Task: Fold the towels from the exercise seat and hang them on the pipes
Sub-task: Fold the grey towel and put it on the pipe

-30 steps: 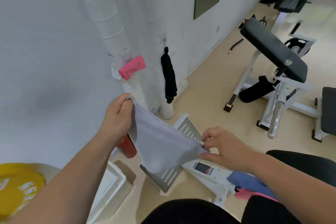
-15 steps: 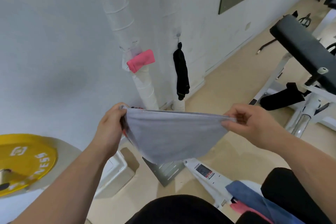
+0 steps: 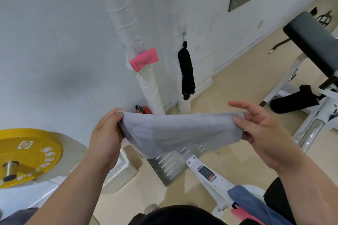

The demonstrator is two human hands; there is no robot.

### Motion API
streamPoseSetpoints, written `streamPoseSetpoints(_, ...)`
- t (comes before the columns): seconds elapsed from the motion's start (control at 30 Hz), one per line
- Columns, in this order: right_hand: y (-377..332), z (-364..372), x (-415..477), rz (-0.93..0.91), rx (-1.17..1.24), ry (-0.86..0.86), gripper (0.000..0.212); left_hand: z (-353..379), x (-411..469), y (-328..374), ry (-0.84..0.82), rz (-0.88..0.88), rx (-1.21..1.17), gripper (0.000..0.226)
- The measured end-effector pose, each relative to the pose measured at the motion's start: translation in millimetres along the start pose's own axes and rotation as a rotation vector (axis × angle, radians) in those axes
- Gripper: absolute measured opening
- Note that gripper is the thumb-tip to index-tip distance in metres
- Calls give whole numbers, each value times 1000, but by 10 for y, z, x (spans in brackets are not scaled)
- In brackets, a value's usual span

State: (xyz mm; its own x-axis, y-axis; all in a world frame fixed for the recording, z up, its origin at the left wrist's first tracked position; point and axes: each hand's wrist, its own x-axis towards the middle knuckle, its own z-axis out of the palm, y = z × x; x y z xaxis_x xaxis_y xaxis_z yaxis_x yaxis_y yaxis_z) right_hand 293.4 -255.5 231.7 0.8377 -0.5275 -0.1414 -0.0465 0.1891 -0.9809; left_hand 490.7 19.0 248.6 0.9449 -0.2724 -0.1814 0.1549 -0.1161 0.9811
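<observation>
While the left hand (image 3: 106, 133) grips one end of the grey towel (image 3: 175, 131), the right hand (image 3: 259, 126) pinches the other.

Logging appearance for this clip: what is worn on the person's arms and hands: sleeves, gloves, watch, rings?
Nothing shows on either. The left hand and right hand are ungloved, with no rings on the fingers in view. The left forearm and right forearm are bare to the frame edge: no sleeve cuff, watch, bracelet or marking.
</observation>
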Motion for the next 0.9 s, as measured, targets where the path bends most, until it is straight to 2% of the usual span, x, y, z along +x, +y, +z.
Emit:
streamPoseSetpoints(0.1, -43, 2, 19, -27, 37, 90, 28, 44, -10, 12, -48, -8, 62, 24)
streamPoseSetpoints(0.2, 123, 35, 81, -54, -167, 242, 34, 169, -43, -65, -39, -68, 148, 31)
streamPoseSetpoints(0.27, 220, 104, 55, -37, -262, 283, 37, 271, -103, -124, -55, -93, 172, 33)
streamPoseSetpoints(0.47, 356, 437, -143, -69, -442, 174, 35, 583, -383, -240, -186, -130, 160, 33)
streamPoseSetpoints(0.57, 317, 623, -190, -106, -403, 102, 33, 731, -476, -247, -242, -118, 154, 32)
streamPoseSetpoints(0.73, 265, 776, -217, -107, -276, -73, 46, 895, -549, -224, -355, -29, 230, 31)
streamPoseSetpoints(0.9, 293, 714, -194, -160, -293, -41, 30, 922, -525, -273, -378, 96, 333, 28)
